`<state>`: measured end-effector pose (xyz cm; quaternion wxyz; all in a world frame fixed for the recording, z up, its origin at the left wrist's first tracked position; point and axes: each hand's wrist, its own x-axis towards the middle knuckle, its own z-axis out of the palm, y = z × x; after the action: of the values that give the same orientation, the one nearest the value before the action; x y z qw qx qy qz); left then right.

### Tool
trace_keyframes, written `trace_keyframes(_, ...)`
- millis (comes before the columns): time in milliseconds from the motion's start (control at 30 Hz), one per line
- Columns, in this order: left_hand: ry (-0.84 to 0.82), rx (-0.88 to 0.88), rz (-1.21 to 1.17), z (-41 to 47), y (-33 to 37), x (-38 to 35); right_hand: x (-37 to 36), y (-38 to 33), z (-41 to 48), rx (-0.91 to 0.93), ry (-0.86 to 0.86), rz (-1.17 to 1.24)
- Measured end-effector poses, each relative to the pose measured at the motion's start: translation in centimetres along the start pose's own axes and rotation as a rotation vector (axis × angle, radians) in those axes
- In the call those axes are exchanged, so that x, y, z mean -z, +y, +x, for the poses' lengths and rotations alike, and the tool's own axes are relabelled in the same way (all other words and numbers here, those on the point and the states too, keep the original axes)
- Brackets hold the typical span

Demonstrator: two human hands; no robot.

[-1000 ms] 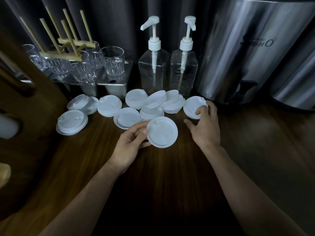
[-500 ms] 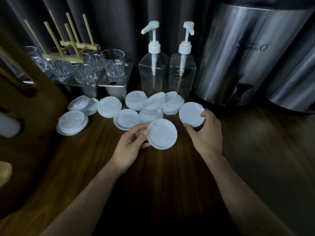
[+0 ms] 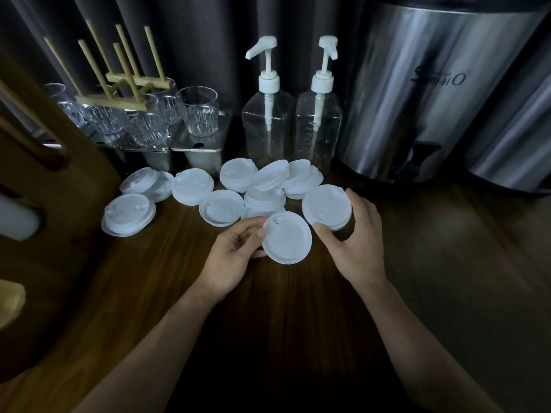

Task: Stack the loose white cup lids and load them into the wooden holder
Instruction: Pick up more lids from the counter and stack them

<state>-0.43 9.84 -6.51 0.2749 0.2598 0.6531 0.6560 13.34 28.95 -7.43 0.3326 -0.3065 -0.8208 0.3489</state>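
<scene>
Each hand grips one white lid, left hand (image 3: pixel 231 254) and right hand (image 3: pixel 354 236), with roughly nine loose lids (image 3: pixel 190 186) behind, overlapping.

White cup lids, round, thin plastic. One lid (image 3: pixel 286 237) is sitting tilted toward the camera, pinched at its left edge; a second lid (image 3: pixel 326 206) is being held just beside it, raised and tilted. The loose lids (image 3: pixel 238 186) are lying scattered and overlapping on the wooden counter. The wooden holder (image 3: pixel 44 186), possibly part-loaded, is standing at the left edge.
</scene>
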Motion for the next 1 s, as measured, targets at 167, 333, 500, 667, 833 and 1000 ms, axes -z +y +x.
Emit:
trace_keyframes(167,0.006,0.000,0.007,-0.1,0.1,0.0,0.1,0.3,0.4,-0.093,-0.027,0.044)
trace_keyframes(333,0.011,-0.005,0.007,-0.3,0.3,-0.1,0.1,0.4,0.4,-0.094,-0.028,0.072)
trace_keyframes(500,0.008,-0.008,-0.006,-0.3,0.4,-0.1,0.3,0.1,-0.1,0.013,-0.029,0.168)
trace_keyframes(667,0.007,-0.011,-0.040,-0.2,0.2,0.0,-0.3,-0.4,-1.3,0.202,-0.139,0.190)
trace_keyframes(833,0.010,-0.012,-0.070,-0.1,0.0,0.0,-0.7,-1.3,-1.4,0.375,-0.168,0.056)
trace_keyframes(1000,0.029,-0.014,-0.013,0.2,-0.2,0.0,-0.8,-2.6,-1.2,0.426,-0.212,-0.064)
